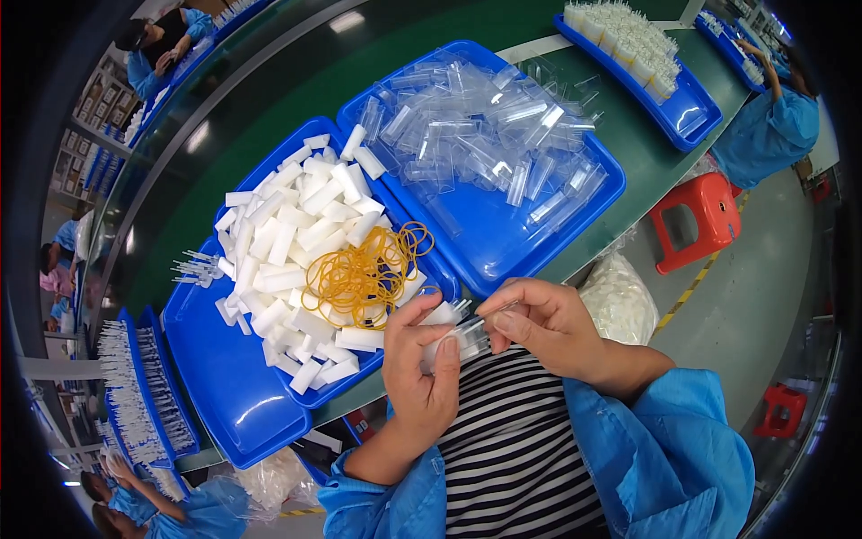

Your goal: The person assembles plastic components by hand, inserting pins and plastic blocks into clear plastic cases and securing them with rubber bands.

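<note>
My left hand [422, 373] is closed around a clear plastic sleeve [469, 340], with a white foam block [440, 316] between its fingers. A few thin translucent sticks [461, 306] poke out by the foam. Thumb and fingers of my right hand [548, 328] are pinched together at the sleeve's right end; what lies between those fingertips is too small to make out. Just beyond my left hand, tan rubber bands [364, 274] lie heaped on many white foam blocks [305, 211] in a blue tray [238, 395].
A second blue tray [503, 256] holds loose clear plastic sleeves [476, 117]. Filled blue trays stand at far right [691, 117] and left [148, 395]. Translucent sticks [197, 269] lie beside the foam. A red stool [696, 220] and a plastic bag [620, 301] are right; co-workers sit around.
</note>
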Motion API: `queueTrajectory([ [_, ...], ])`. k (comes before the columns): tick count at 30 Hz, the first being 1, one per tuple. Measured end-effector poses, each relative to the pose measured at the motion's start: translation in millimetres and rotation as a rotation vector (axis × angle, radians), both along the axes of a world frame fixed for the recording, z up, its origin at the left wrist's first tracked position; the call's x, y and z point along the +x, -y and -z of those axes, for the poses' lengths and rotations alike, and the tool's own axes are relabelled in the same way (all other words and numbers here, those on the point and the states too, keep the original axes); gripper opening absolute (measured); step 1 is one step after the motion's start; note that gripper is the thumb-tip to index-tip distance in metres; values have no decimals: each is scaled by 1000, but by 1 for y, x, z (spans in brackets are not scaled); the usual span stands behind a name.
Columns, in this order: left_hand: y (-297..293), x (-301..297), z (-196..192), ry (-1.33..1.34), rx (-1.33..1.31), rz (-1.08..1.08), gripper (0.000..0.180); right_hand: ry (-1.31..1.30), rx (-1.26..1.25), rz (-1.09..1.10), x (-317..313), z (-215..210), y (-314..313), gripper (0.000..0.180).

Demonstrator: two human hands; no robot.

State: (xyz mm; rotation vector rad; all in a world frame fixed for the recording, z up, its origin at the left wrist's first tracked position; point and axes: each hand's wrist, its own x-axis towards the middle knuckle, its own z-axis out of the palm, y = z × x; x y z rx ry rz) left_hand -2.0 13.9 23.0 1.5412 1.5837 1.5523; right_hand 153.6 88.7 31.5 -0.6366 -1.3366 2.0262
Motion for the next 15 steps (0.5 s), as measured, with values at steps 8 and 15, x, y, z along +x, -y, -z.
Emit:
queueTrajectory([
  [8,1,-2,1,-147,16,-43,8,26,153,32,-2,2,-4,21],
  [15,2,1,7,-105,49,-14,14,48,150,101,-3,-2,-6,18],
])
